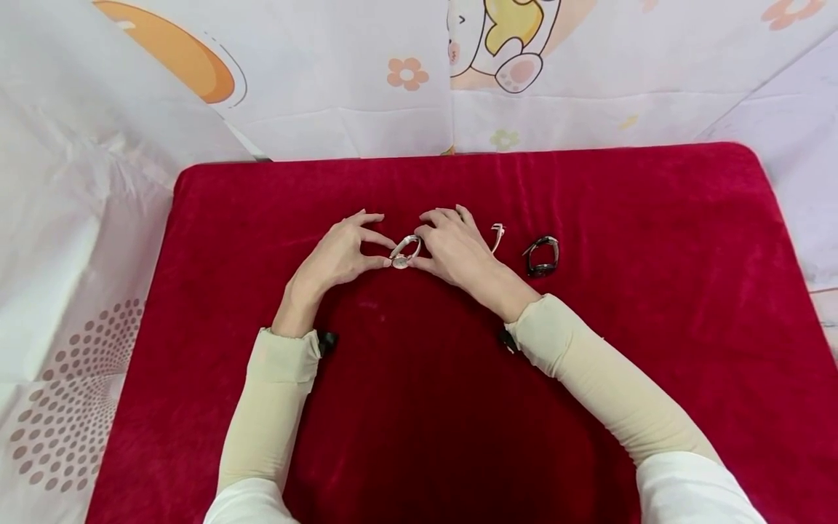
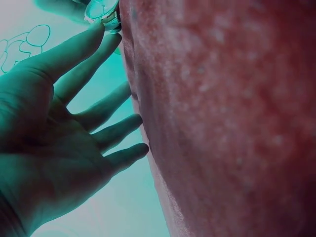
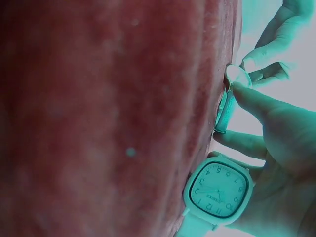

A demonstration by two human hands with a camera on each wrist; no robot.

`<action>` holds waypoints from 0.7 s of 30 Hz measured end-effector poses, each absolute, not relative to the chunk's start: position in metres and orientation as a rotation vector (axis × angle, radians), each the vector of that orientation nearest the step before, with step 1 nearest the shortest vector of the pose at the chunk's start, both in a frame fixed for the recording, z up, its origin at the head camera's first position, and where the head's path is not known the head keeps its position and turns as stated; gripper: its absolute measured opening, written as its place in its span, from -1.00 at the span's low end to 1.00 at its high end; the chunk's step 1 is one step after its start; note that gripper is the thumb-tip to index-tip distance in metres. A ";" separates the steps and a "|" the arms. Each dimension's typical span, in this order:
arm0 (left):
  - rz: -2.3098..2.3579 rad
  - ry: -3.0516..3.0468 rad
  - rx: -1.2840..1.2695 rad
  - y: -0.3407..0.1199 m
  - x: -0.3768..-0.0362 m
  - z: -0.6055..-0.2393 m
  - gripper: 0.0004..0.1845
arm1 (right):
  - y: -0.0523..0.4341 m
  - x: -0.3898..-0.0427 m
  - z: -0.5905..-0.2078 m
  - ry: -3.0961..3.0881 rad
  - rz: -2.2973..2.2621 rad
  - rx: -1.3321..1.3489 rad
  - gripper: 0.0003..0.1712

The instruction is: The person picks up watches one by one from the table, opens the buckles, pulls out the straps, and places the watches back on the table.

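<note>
Both hands pinch one small watch at the middle of the red desk.

Head view: left hand (image 1: 340, 256) and right hand (image 1: 455, 251) each nip the small watch (image 1: 405, 252) between them, equally near; its band loop runs up-right from the dial. Left wrist view: fingertips (image 2: 96, 29) touch the dial (image 2: 102, 11). Right wrist view: a square watch (image 3: 217, 190) lies on the desk (image 3: 98, 118) under that palm.

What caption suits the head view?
Both hands, left hand and right hand, pinch a watch over a red cloth.
</note>
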State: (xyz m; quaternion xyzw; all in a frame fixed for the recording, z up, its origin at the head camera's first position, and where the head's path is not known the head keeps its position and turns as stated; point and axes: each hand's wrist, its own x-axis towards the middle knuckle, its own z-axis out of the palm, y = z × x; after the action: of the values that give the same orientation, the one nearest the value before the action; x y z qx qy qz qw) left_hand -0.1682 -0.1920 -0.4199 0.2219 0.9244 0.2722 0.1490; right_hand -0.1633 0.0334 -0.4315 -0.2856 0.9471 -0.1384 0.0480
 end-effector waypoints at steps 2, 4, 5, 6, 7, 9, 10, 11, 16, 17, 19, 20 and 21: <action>0.781 2.658 0.636 -0.192 -0.168 -0.420 -0.70 | 0.033 -0.164 -0.432 2.891 -0.431 -0.864 -0.43; 0.781 2.659 0.645 -0.191 -0.168 -0.420 -0.70 | 0.033 -0.164 -0.432 2.900 -0.439 -0.863 -0.42; 0.784 2.659 0.647 -0.191 -0.168 -0.420 -0.70 | 0.033 -0.164 -0.432 2.908 -0.440 -0.867 -0.42; 0.784 2.659 0.650 -0.190 -0.168 -0.420 -0.69 | 0.033 -0.164 -0.432 2.915 -0.444 -0.870 -0.41; 0.781 2.662 0.655 -0.190 -0.168 -0.420 -0.70 | 0.033 -0.164 -0.432 2.922 -0.452 -0.873 -0.41; 0.774 2.667 0.657 -0.189 -0.168 -0.419 -0.69 | 0.033 -0.164 -0.432 2.936 -0.471 -0.882 -0.43; 0.768 2.668 0.655 -0.189 -0.167 -0.419 -0.69 | 0.033 -0.164 -0.432 2.942 -0.482 -0.887 -0.44; 0.765 2.667 0.652 -0.189 -0.167 -0.419 -0.68 | 0.034 -0.164 -0.432 2.944 -0.493 -0.893 -0.44; 0.749 2.654 0.670 -0.188 -0.167 -0.419 -0.68 | 0.033 -0.165 -0.432 2.942 -0.529 -0.910 -0.47; 0.747 2.650 0.675 -0.188 -0.167 -0.419 -0.68 | 0.033 -0.165 -0.432 2.937 -0.537 -0.908 -0.47; 0.748 2.641 0.680 -0.187 -0.166 -0.419 -0.68 | 0.033 -0.164 -0.432 2.927 -0.556 -0.906 -0.49; 0.750 2.638 0.678 -0.187 -0.166 -0.419 -0.69 | 0.033 -0.164 -0.432 2.921 -0.569 -0.908 -0.49; 0.757 2.635 0.677 -0.186 -0.166 -0.419 -0.69 | 0.033 -0.165 -0.432 2.915 -0.587 -0.913 -0.50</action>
State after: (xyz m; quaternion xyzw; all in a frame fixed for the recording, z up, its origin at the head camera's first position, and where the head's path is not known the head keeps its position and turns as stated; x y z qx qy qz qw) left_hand -0.1658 -0.1861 -0.4194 0.2367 0.9214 0.2646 0.1582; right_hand -0.1646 0.0331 -0.4321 -0.2935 0.9370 -0.1886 0.0154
